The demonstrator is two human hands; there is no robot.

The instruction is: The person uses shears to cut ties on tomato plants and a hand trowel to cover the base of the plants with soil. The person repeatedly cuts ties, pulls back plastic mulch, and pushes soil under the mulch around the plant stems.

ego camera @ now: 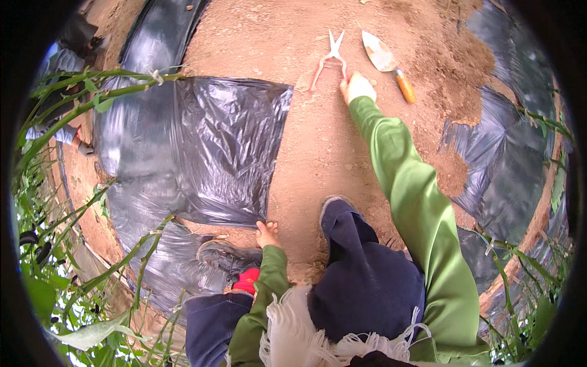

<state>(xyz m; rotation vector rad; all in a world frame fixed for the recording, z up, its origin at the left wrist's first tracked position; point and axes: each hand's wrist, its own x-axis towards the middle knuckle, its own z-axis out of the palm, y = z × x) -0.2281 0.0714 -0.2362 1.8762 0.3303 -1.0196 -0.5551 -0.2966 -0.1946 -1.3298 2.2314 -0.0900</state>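
My left hand (267,234) pinches the near right corner of a sheet of black plastic mulch film (231,151), which stretches flat and wrinkled over the ground. Farther off, my right hand (360,87) has its fingers closed at the end of one red handle of the pruning shears (334,55). The shears lie on the soil with their blades apart and pointing away from me; the spring shows between the handles. Right of them lies a pointed trowel (379,51) with an orange-brown wooden handle, its blade smeared with soil.
Film-covered beds (137,128) run along the left, and more torn film (509,160) lies right, partly under loose soil (454,82). Green plant stems (146,243) reach in from both sides. Another person's gloved hand (85,148) shows at far left. My shoe (337,202) stands on the dirt path.
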